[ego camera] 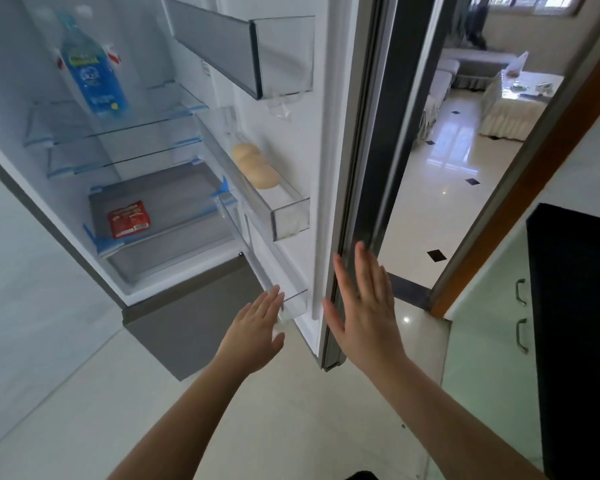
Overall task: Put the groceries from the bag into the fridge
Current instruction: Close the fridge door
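Closing is judged due: fridge door [329, 140] is best pushed evenly by flat, spread right hand [362, 306]; left hand [257, 327] spread, empty

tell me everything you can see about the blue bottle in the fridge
The blue bottle looks like clear blue plastic, with a blue label carrying a green band near its shoulder and a small yellow dot near the base. It stands on the upper glass shelf inside the open fridge, leaning in this wide-angle view. It is blurred, so the print is unreadable. Neither hand touches it.

Blue bottle [92, 77], red packet [129, 219], pale tan buns [255, 166], white fridge door [293, 140] w/ grey edge
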`<action>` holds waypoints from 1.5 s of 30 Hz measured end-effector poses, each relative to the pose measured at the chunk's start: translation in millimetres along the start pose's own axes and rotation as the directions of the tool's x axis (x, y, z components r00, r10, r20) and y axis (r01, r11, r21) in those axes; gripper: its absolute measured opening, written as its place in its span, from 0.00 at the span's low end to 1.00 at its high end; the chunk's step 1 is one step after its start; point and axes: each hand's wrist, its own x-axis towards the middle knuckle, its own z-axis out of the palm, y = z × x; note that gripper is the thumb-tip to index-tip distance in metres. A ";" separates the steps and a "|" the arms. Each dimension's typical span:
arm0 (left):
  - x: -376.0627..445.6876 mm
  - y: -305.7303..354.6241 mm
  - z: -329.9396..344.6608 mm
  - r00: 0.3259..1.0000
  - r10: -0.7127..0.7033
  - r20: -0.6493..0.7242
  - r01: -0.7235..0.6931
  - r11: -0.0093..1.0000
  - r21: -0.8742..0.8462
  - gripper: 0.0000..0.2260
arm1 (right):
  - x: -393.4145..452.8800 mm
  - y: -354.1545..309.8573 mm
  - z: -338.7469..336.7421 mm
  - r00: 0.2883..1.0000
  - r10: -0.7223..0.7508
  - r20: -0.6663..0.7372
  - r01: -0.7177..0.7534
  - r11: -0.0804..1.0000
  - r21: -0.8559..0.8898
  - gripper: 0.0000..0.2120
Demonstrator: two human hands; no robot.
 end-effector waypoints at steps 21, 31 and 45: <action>-106.6 -14.1 -83.8 0.930 0.064 -0.362 -0.099 0.992 -0.081 0.33 | 4.8 -131.7 -20.4 0.987 -0.104 -0.120 0.147 0.885 0.442 0.32; -128.4 -63.9 -91.1 0.929 -0.089 -0.359 -0.036 0.944 -0.328 0.36 | 13.3 -188.3 -14.7 0.968 -0.244 -0.053 0.222 0.744 0.630 0.28; -106.5 -121.8 -152.7 0.704 -0.370 -0.606 0.138 0.909 -0.394 0.24 | 71.3 -229.5 14.5 0.896 -0.435 0.086 0.308 0.749 0.586 0.28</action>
